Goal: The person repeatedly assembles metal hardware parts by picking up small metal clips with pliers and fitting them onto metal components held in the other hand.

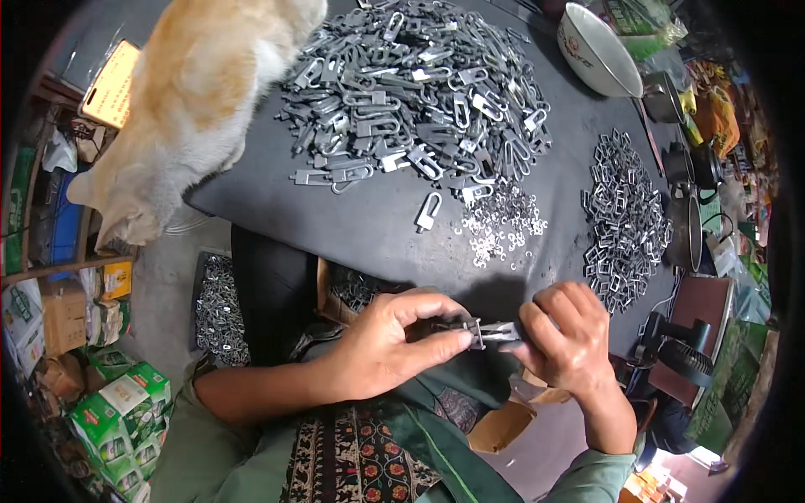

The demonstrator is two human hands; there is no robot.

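Note:
My left hand (394, 344) pinches a small metal clip (475, 332) with a rectangular frame on it, between thumb and forefinger just off the table's near edge. In my right hand (568, 335) is a pair of pliers (501, 332); its jaws meet the clip's end, while its handles are hidden in my fist. Beyond my hands, tiny C-shaped rings (503, 225) lie scattered on the black table (335, 226). One loose looped metal piece (428, 212) rests left of them. A big heap of similar pieces (411, 92) covers the far middle, and a pile of rectangular wire frames (625, 222) spreads at the right.
An orange-and-white cat (201, 92) stretches over the table's left corner, head down. A white bowl (597, 52) stands at the far right, with a small black fan (688, 356) nearer. Below the table are a tray of metal parts (220, 310) and an open cardboard box (501, 426).

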